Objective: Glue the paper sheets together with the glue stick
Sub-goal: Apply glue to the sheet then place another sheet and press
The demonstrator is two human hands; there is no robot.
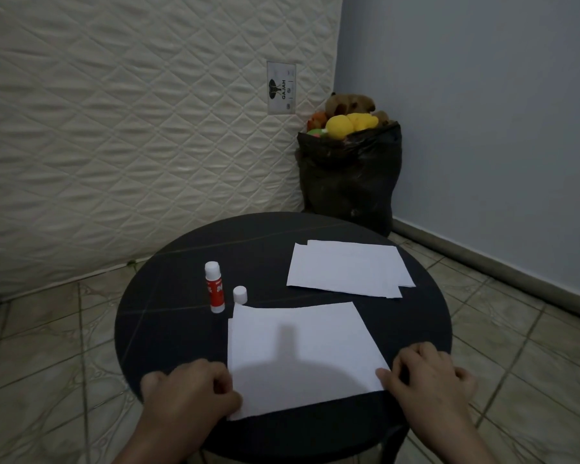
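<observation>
1. Paper sheets, the near pair (302,356), lie on the round black table (181,272) right in front of me, the upper one slightly offset from the one beneath, so a sliver of the lower sheet shows at the left edge. If I press them as they sit, I judge they would bond crooked.
2. A second stack of sheets (349,267) sits well apart at the far right; a careless sweep could drag it off the rim.
3. My left hand (188,386) has curled fingers touching the sheets' near-left corner; whether it truly pinches the paper I cannot tell. My right hand (429,376) has fingertips on the right edge, curled too, grip unclear.
4. The glue stick (214,287) stands upright and uncapped, left of the sheets, easily tipped by a reaching wrist, and I'd guess it dries if left open. Its red label's white writing is too blurred to read.
5. Its white cap (240,294) stands beside it and could roll away.
6. The mattress tag (281,87) reads "GAJAH".
</observation>
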